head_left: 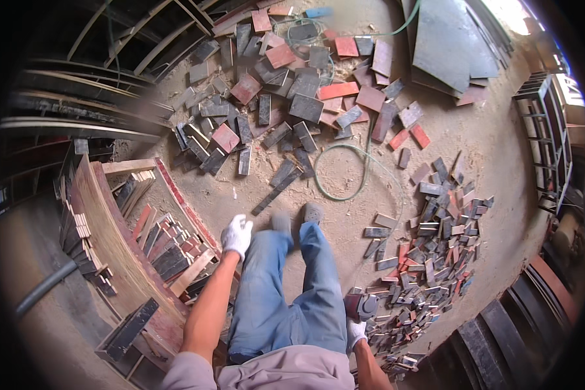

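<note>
My left hand (pixel 236 236), in a white glove, hangs in the air beside my left knee. Its fingers are loosely bent and a little apart, with nothing seen in them. Low at my right hip, my right hand (pixel 356 332), also gloved, is closed around a power tool (pixel 361 305) with a dark red body and a rounded grey end. The grip itself is mostly hidden. Just past my feet, a long narrow dark board (pixel 277 192) lies on the floor at the near edge of a heap of black and red board offcuts (pixel 305 107).
Small offcuts (pixel 435 260) are heaped to my right. A wooden bin (pixel 127 227) of wood strips stands at my left. A thin green hose (pixel 364 182) loops across the dusty floor (pixel 273 250). Large dark sheets (pixel 439 49) lie at the far right; racks (pixel 543 143) line the sides.
</note>
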A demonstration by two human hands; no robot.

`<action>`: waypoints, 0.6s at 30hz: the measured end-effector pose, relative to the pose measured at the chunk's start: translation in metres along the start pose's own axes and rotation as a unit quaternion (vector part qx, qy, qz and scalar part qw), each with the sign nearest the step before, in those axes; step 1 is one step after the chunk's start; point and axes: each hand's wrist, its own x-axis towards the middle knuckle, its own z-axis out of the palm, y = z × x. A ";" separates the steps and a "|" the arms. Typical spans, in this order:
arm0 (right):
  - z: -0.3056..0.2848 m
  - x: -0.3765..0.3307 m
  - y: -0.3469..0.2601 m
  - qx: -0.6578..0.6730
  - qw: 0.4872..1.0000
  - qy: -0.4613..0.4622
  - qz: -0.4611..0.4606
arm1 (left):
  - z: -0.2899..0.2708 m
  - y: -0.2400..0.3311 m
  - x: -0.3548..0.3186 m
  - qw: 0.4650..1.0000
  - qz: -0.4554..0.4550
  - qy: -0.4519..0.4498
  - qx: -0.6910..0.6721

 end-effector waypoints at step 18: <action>0.208 0.223 -0.165 0.035 0.997 -0.015 0.065 | 0.137 0.121 0.548 0.982 -0.078 -0.001 0.174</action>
